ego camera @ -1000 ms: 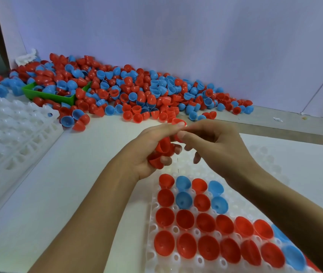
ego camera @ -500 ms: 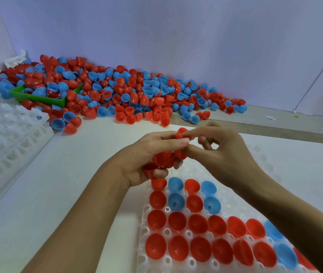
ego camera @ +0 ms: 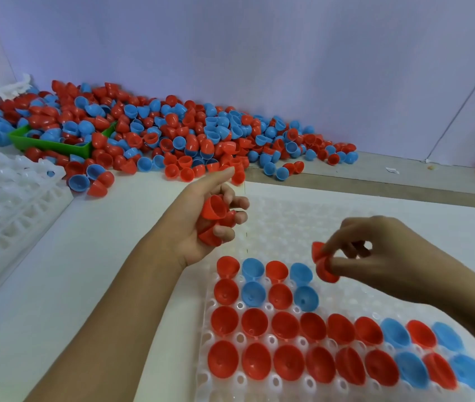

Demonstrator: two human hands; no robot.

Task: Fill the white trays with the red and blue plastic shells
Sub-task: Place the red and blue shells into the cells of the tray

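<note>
A: On the white desk [ego camera: 91,285], what does the head camera see?

B: A white tray [ego camera: 288,227] right in front, with little round cups. The two rows at the bottom hold red and blue shells [ego camera: 282,364] all the way across. The two rows above have just four shells each, on the tray's left side.

A: What are the hands doing?

B: The left hand [ego camera: 201,224] is over the far left part of the tray. Its fingers curl round a bunch of red shells [ego camera: 214,219]. The right hand [ego camera: 375,256] is apart from it, over the right side. It pinches one red shell [ego camera: 324,265] with thumb and finger, just past the last blue shell in the short rows. I can't tell if that shell touches the tray.

A: What else?

B: A big pile of shells [ego camera: 187,134] lies by the purple wall [ego camera: 259,53]. A green bin [ego camera: 53,142] sits in it. More white trays [ego camera: 4,198] sit on the left
</note>
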